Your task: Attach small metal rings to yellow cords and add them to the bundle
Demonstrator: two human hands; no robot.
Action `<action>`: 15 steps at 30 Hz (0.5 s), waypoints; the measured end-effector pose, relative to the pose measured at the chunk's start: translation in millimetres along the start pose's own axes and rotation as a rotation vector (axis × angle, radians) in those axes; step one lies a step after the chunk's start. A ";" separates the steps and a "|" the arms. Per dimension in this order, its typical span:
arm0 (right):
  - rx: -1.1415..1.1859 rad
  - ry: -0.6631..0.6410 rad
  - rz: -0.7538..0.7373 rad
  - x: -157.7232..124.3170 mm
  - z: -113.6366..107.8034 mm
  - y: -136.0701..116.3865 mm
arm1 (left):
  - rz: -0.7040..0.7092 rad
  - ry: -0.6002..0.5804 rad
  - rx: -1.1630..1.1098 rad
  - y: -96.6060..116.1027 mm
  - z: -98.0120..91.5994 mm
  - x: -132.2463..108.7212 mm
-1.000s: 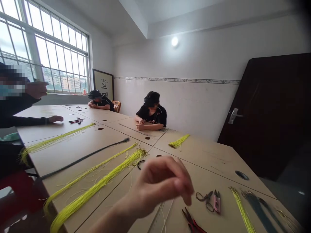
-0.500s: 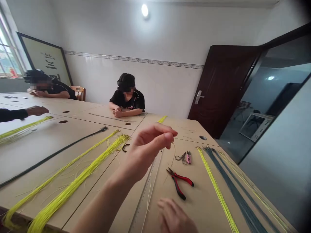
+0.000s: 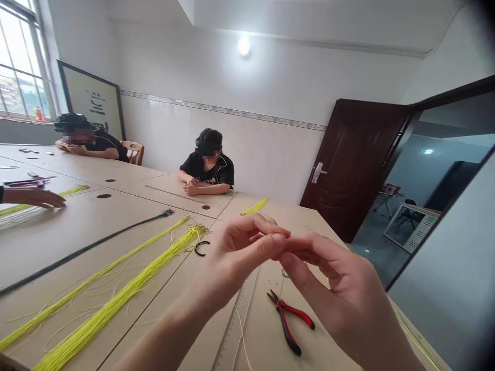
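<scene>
My left hand (image 3: 235, 257) is raised over the table, thumb and forefinger pinched together. My right hand (image 3: 336, 288) meets it, its fingertips closed at the same spot. A thin pale cord (image 3: 281, 288) hangs from between the fingertips toward the table; its pinched end is hidden by the fingers. Below the hands lie pliers (image 3: 288, 319) with red and black handles, jaws pointing away. To their left is a clear ruler (image 3: 228, 330), with a loose pale cord (image 3: 242, 330) lying across it. The scissors' ring (image 3: 285, 273) shows partly behind my right hand.
Bundles of yellow cord (image 3: 131, 288) and a dark cord bundle (image 3: 88, 247) stretch across the left of the table (image 3: 154, 330). A black open ring (image 3: 199, 249) lies near their tips. Two people sit across the table; another person's hand (image 3: 36, 197) is at far left.
My right hand has risen from the table to join my left at the fingertips. The view has tilted up slightly. The other person's hand at far left has lowered toward the cords.
</scene>
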State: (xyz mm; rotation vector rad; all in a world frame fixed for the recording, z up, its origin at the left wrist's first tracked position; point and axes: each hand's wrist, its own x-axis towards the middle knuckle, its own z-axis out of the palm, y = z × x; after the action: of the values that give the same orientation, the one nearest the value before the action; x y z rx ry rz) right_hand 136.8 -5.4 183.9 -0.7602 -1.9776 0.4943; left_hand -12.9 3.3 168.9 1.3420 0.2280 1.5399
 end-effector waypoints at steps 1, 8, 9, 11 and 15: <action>0.032 0.009 -0.008 2.4 2.8 4.6 | -0.004 -0.004 -0.008 -1.4 0.0 0.9; 0.360 -0.046 0.076 5.8 0.6 32.0 | -0.095 -0.048 0.008 -13.3 -0.9 6.1; 0.420 -0.063 0.097 6.2 -1.1 35.2 | -0.107 -0.073 -0.007 -14.5 -1.0 6.9; 0.540 -0.112 0.135 7.2 -4.2 40.1 | -0.119 -0.110 -0.025 -16.6 -0.5 8.4; 0.723 -0.189 0.181 8.5 -8.4 44.2 | -0.143 -0.123 0.000 -19.9 2.2 9.4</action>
State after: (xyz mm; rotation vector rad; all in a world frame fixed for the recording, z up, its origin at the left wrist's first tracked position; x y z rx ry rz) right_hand 154.6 32.8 166.3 -0.4343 -1.7097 1.3360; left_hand 1.5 18.4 161.5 1.3852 0.2408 1.3339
